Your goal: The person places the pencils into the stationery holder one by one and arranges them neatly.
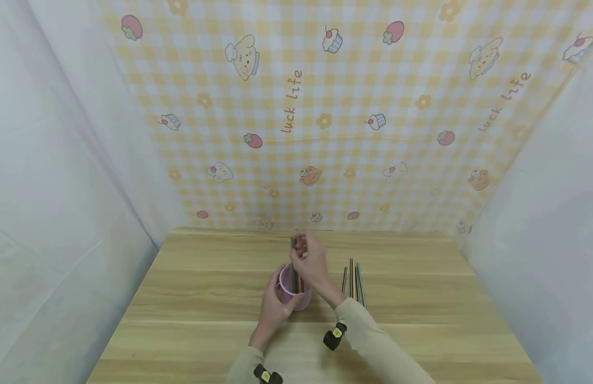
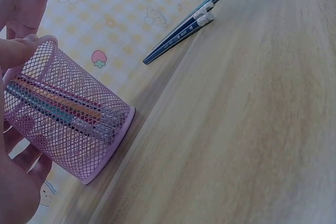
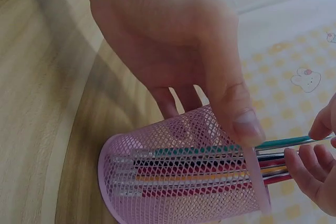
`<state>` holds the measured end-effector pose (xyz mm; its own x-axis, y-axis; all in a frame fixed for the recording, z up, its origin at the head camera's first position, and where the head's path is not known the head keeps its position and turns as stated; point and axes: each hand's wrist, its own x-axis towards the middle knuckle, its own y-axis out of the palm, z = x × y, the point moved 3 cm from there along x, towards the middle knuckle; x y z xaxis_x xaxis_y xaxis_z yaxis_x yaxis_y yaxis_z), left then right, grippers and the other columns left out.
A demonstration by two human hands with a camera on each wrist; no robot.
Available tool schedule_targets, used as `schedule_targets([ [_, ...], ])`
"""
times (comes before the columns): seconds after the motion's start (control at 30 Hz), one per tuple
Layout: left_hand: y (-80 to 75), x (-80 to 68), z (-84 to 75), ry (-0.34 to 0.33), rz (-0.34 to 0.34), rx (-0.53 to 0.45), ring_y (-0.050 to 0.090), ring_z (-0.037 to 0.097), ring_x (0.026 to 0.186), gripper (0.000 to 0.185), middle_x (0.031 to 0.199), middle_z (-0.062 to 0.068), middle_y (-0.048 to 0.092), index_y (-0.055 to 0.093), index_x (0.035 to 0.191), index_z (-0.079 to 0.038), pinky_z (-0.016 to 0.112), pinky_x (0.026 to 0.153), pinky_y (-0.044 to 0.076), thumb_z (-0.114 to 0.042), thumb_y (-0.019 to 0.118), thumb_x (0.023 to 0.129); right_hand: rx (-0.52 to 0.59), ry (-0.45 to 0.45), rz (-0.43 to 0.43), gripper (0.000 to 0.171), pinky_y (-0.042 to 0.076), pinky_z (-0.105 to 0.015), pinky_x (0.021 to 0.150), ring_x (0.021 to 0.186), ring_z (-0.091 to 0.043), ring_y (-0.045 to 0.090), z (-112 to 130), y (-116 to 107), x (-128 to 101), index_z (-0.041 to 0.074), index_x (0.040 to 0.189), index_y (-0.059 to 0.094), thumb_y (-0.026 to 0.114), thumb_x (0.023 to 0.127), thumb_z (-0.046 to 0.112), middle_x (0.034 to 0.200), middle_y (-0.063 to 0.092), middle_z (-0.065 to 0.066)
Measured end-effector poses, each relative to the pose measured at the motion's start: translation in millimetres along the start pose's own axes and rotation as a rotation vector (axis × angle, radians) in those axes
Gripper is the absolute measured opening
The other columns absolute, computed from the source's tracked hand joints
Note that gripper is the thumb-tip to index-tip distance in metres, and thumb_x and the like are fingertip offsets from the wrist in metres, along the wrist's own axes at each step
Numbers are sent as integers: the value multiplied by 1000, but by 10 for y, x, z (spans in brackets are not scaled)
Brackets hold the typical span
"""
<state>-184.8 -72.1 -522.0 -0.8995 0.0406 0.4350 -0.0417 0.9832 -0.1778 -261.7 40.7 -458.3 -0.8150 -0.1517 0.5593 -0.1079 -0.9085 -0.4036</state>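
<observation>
Two hands engaged: left hand (image 1: 273,309) grips the mesh cup (image 1: 293,290); right hand (image 1: 311,262) pinches pencils (image 3: 210,163) standing inside. Loading step apparently; spare pencils (image 1: 353,281) lie right.

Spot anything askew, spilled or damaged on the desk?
Nothing stands out. The pink wire-mesh pencil cup stands upright on the wooden table, held by the left hand; the right hand grips pencils in it. The loose pencils lie side by side, tidy.

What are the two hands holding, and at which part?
Left hand grips the pink mesh cup around its wall near the rim. Right hand pinches the upper ends of the pencils standing inside it.
</observation>
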Motion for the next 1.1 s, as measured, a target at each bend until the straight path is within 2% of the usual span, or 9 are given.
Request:
schedule_targets([
  [0.3, -8, 26, 7, -28, 5, -35, 45, 42, 120, 80, 133, 26, 42, 30, 138, 2, 56, 101, 38, -11, 75, 74, 0, 74, 16, 30, 55, -17, 56, 69, -16, 61, -58, -119, -16, 4, 108, 53, 60, 79, -3, 82, 60, -8],
  [0.6, -8, 19, 6, -4, -7, -25, 45, 43, 118, 80, 132, 27, 43, 31, 137, 2, 57, 100, 38, -10, 76, 73, -40, 125, 19, 29, 55, -19, 58, 73, -15, 58, -223, -393, 38, 8, 109, 52, 57, 81, 0, 84, 57, -4],
  [0.83, -1, 16, 37, -53, 4, -33, 44, 42, 121, 82, 134, 26, 42, 31, 138, 2, 55, 103, 35, -9, 77, 71, -110, 182, 13, 26, 55, -21, 60, 74, -17, 59, -425, -619, 66, 5, 107, 53, 56, 81, 1, 85, 57, -5],
  [0.9, 4, 15, 66, -63, 3, -44, 43, 41, 122, 82, 135, 25, 42, 31, 138, 3, 55, 104, 34, -9, 77, 71, -124, 213, 17, 27, 55, -23, 62, 75, -17, 59, -499, -677, 53, 6, 107, 52, 56, 81, 1, 86, 57, -6],
  [1.1, 56, -16, 350, -72, -28, -7, 45, 30, 124, 87, 137, 11, 44, 32, 140, -4, 47, 106, 36, -23, 79, 70, -150, 301, 45, 29, 55, -29, 65, 80, -20, 59, -728, -848, -21, 6, 110, 51, 56, 82, 3, 91, 56, -8],
])
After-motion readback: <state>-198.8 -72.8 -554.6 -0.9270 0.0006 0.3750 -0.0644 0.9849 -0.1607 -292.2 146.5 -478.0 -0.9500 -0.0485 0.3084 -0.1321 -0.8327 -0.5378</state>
